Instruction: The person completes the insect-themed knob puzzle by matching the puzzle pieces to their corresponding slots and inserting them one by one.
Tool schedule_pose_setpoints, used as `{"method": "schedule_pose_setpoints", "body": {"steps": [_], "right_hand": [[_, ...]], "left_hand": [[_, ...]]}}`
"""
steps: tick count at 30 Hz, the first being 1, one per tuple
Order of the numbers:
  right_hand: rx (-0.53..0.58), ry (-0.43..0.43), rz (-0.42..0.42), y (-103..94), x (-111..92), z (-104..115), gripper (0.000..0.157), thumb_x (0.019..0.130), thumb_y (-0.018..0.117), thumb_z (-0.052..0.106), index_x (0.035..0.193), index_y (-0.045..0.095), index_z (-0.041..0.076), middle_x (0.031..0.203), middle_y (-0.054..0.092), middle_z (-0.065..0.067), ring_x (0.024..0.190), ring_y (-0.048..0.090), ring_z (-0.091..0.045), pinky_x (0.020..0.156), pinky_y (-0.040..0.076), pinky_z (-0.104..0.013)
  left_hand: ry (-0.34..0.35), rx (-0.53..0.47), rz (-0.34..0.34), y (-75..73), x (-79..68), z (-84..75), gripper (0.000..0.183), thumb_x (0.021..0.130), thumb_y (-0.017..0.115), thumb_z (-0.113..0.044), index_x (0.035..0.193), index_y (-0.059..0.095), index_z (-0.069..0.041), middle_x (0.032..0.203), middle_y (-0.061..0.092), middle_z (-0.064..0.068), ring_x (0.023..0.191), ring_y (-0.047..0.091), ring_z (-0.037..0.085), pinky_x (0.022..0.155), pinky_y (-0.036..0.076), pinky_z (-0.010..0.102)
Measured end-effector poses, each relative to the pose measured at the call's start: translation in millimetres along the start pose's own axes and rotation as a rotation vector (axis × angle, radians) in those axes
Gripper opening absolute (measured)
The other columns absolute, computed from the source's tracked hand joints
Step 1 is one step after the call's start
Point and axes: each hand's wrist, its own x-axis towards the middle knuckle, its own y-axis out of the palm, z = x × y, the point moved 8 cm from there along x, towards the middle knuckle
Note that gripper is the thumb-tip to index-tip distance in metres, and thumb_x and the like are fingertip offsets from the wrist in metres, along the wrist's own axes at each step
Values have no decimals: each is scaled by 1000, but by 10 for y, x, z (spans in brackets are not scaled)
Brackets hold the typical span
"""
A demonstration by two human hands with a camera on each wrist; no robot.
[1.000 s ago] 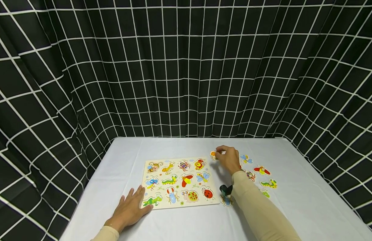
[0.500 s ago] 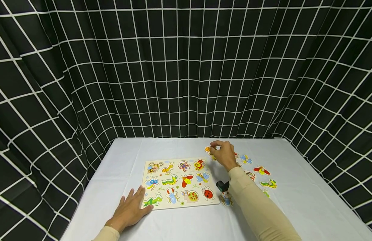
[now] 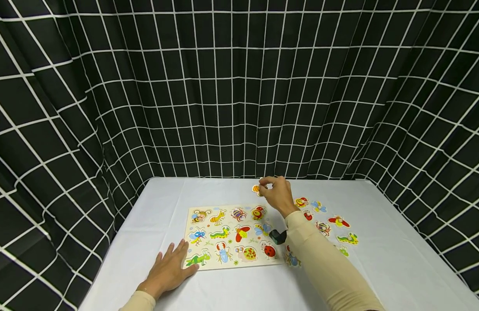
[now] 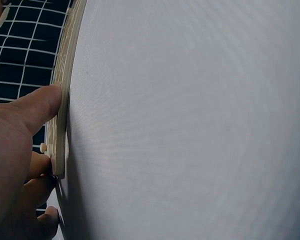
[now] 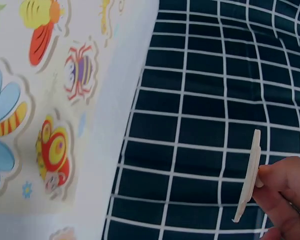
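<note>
My left hand (image 3: pixel 167 268) rests at the lower left corner of a wooden insect puzzle board (image 3: pixel 259 263), fingers spread. In the left wrist view its thumb (image 4: pixel 45 102) lies against the board's edge and the other fingers reach past the corner. Beyond the board's far right corner, my right hand (image 3: pixel 277 193) pinches an orange-striped insect puzzle piece (image 3: pixel 256 188) between thumb and fingers. Seen edge-on in the right wrist view, the held piece (image 5: pixel 248 180) is thin, pale wood with a small peg at the fingertips. Its printed face is partly hidden by the hand.
Several loose pieces lie right of the board, among them a caterpillar (image 3: pixel 347 238), a spider (image 3: pixel 323 228) and a red-winged insect (image 3: pixel 339 221). A blue beetle piece (image 3: pixel 292 257) lies by the board's lower right corner, partly under the right forearm. Black gridded curtains (image 3: pixel 239 108) surround the table.
My right hand has lifted the orange-striped piece from the right side and carried it left, above the table's far part. The left hand stays at the board's corner.
</note>
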Motion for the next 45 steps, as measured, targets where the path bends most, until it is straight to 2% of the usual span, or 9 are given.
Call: {"method": "schedule_pose_setpoints", "body": {"steps": [6,13,16,20,24,28,35,39,45], "right_hand": [[32,-24,30,131,27,114,10,83,74,8,92,77,9,93,72,-4,74,58,-21,59,46,-35],[56,-47,43,262,34,229,10,83,74,8,93,77,9,90,72,-2,72,57,-18,56,45,-32],[61,-58,56,322,45,279,10,83,74,8,92,77,10,87,72,-1,73,59,-19,59,47,-33],[71,-92,72,399,50,352,10,82,74,7,91,77,10,85,72,1,82,62,-21,71,49,-35],[80,-106,93,498,39,404,11,82,74,6,92,77,9,82,72,2,88,63,-22,76,48,-38],[87,-110,116,604,32,431,11,82,75,6,92,77,9,75,70,4,82,65,-18,77,49,-37],[94,-117,145,761,-4,446,10,81,76,7,91,77,10,71,68,6,91,57,-22,81,43,-38],[76,-79,172,863,-24,426,9,82,76,11,90,78,13,75,67,9,93,54,-21,86,44,-39],[72,-59,208,1032,-62,430,9,81,76,11,90,78,14,83,68,3,96,58,-25,89,46,-41]], "left_hand": [[0,-1,-2,-8,5,4,86,86,64,-56,145,40,2,153,31,16,139,19,45,109,8,65],[-7,-2,0,3,8,8,85,86,64,-54,145,40,2,153,30,15,139,19,44,109,7,64],[-12,-3,1,6,10,14,85,86,64,-55,145,40,1,154,30,14,140,19,44,110,7,63],[-13,-4,0,5,12,17,86,85,64,-56,145,40,1,154,30,14,140,19,44,110,7,63],[-11,-15,-1,8,6,16,85,85,65,-54,145,40,1,154,30,14,140,19,44,110,6,64],[-16,-23,4,7,-1,4,84,86,66,-52,145,40,1,154,29,14,140,18,44,110,5,63],[-14,-11,1,-14,-14,-10,83,86,65,-52,145,40,1,154,29,14,140,19,44,110,6,63],[-23,-12,6,-6,-6,0,83,87,65,-52,145,40,1,154,29,14,140,18,43,110,5,63],[-28,-21,11,10,5,3,84,86,64,-54,146,39,1,155,28,13,140,17,43,110,4,62]]}}
